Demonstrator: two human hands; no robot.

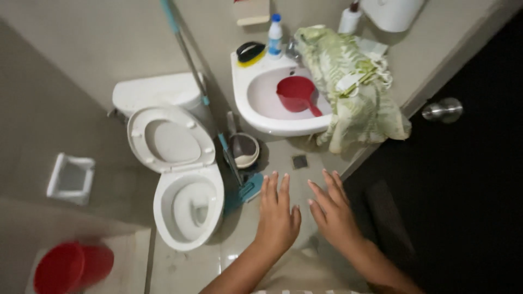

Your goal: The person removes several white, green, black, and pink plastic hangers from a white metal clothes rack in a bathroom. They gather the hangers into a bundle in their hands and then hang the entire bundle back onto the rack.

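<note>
My left hand (277, 213) and my right hand (331, 209) are stretched out side by side over the bathroom floor, palms down, fingers apart, holding nothing. Just left of my left hand lies the blue head of a mop (243, 193), whose long handle leans up against the wall. A white toilet (185, 204) with its seat and lid raised stands further left. Ahead is a white sink (256, 106) with a red dipper (297, 93) in its bowl and a green leaf-patterned cloth (354, 87) draped over its right side.
A small bowl-shaped container (243, 149) sits on the floor under the sink, near a floor drain (299, 161). A red bucket (71, 267) stands at lower left. A bottle (275, 35) and a dark sponge (250, 51) rest on the sink's edge. A dark door with a round knob (442, 110) is at right.
</note>
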